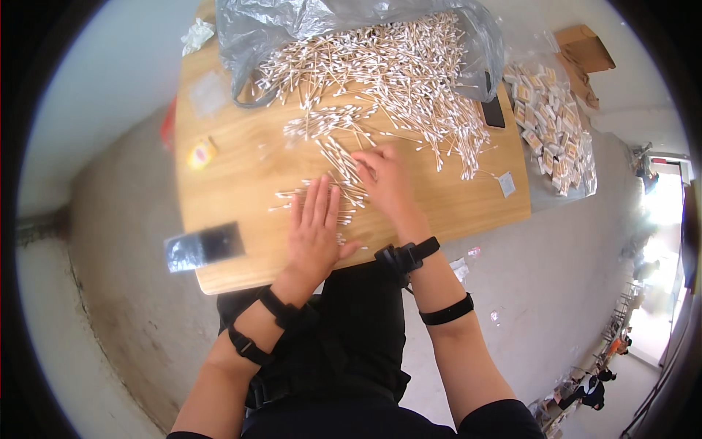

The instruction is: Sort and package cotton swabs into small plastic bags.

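Observation:
A small spread of loose cotton swabs (355,192) with white tips and wooden sticks lies near the front of the wooden table. My left hand (314,233) rests flat over part of it, fingers stretched out and thumb apart. To its right, my right hand (385,183) has bent fingers, with thumb and forefinger closed at the ends of a few swabs; its other fingertips are partly hidden. Farther back, a large heap of cotton swabs (387,69) spills out of a grey plastic bag (292,22) onto the tabletop.
On the wooden table (256,172) lie a dark clear-wrapped packet (205,247), a small yellow item (202,154), a dark phone-like object (493,111) and a small white square (507,184). Beyond the right edge, a clear bag (552,128) holds many small boxes. Crumpled paper sits back left.

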Motion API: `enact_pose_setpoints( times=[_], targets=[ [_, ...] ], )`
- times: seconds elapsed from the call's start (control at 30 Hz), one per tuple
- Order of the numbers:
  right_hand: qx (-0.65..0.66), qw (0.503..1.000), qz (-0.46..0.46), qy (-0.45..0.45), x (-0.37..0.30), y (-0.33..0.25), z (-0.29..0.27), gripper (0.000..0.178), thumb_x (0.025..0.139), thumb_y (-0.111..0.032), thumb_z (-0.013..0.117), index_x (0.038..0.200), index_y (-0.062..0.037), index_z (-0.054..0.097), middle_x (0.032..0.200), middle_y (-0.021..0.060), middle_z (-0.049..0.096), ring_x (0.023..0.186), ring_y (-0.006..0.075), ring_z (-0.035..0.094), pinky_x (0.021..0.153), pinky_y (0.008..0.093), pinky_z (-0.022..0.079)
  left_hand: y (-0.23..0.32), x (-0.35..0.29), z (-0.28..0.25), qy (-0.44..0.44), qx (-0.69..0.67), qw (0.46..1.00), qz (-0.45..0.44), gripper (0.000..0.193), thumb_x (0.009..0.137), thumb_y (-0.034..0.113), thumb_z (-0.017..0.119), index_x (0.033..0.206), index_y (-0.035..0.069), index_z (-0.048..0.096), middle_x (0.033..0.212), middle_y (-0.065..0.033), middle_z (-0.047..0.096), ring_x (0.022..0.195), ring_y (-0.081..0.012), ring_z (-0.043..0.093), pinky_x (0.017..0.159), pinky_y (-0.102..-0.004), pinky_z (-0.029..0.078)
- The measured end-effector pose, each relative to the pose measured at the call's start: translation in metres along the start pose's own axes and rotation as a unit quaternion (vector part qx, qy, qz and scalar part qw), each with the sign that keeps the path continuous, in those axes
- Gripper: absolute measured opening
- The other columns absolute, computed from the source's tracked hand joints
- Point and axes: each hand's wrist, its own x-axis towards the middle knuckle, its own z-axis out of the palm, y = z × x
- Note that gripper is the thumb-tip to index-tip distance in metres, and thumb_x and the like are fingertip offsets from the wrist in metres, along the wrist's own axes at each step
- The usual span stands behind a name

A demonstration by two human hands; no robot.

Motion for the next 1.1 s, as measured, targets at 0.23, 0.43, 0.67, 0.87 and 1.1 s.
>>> enact_pose_setpoints(
  times=[0.23,0.43,0.67,0.87,1.1],
  targets=[
    [0.039,0.997,-0.065,0.002,-0.003,-0.006,0.003,0.023,0.084,-0.003,0.059,0.106,-0.0079,0.066,0.098,0.0130,0.056,0.088,0.0272,0.058,0.073,0.0365,0.049,-0.002,0.027,0.006,-0.021,0.024,0.999,0.003,0.109,0.067,0.063,0.066,0.144,-0.005,0.027,0.153,-0.0184,0.024,0.143,-0.0289,0.021,0.114,-0.0504,0.016],
    [0.102,0.988,0.101,0.051,-0.017,-0.004,-0.015,0.024,0.088,-0.008,0.058,0.112,-0.0056,0.062,0.099,0.0133,0.053,0.088,0.0253,0.056,0.073,0.0325,0.048,-0.007,0.053,0.001,-0.015,0.052,0.997,-0.049,0.106,0.070,0.066,0.063,0.143,-0.003,0.031,0.153,-0.0129,0.027,0.142,-0.0258,0.023,0.114,-0.0507,0.016],
    [0.099,0.986,0.123,0.052,-0.047,-0.003,-0.013,0.025,0.085,-0.010,0.062,0.111,-0.0070,0.063,0.095,0.0111,0.053,0.088,0.0239,0.055,0.081,0.0360,0.045,-0.017,0.058,0.008,-0.012,0.102,0.992,-0.071,0.108,0.069,0.072,0.060,0.145,0.001,0.031,0.154,-0.0093,0.025,0.144,-0.0217,0.017,0.116,-0.0480,0.010],
    [0.048,0.995,0.069,0.056,-0.044,-0.012,-0.006,0.027,0.081,-0.012,0.067,0.108,-0.0105,0.064,0.095,0.0102,0.055,0.088,0.0250,0.055,0.078,0.0361,0.046,-0.018,0.029,-0.007,-0.043,0.036,0.998,-0.017,0.105,0.071,0.064,0.064,0.146,0.000,0.026,0.155,-0.0144,0.022,0.144,-0.0275,0.018,0.114,-0.0515,0.015],
    [0.029,0.996,0.067,0.048,-0.012,-0.018,0.003,0.022,0.078,-0.014,0.071,0.100,-0.0119,0.066,0.095,0.0095,0.055,0.090,0.0277,0.056,0.078,0.0367,0.046,-0.045,0.010,-0.019,-0.014,0.012,0.998,-0.057,0.094,0.081,0.057,0.059,0.146,-0.001,0.025,0.154,-0.0180,0.020,0.144,-0.0313,0.015,0.114,-0.0519,0.014]
  ],
)
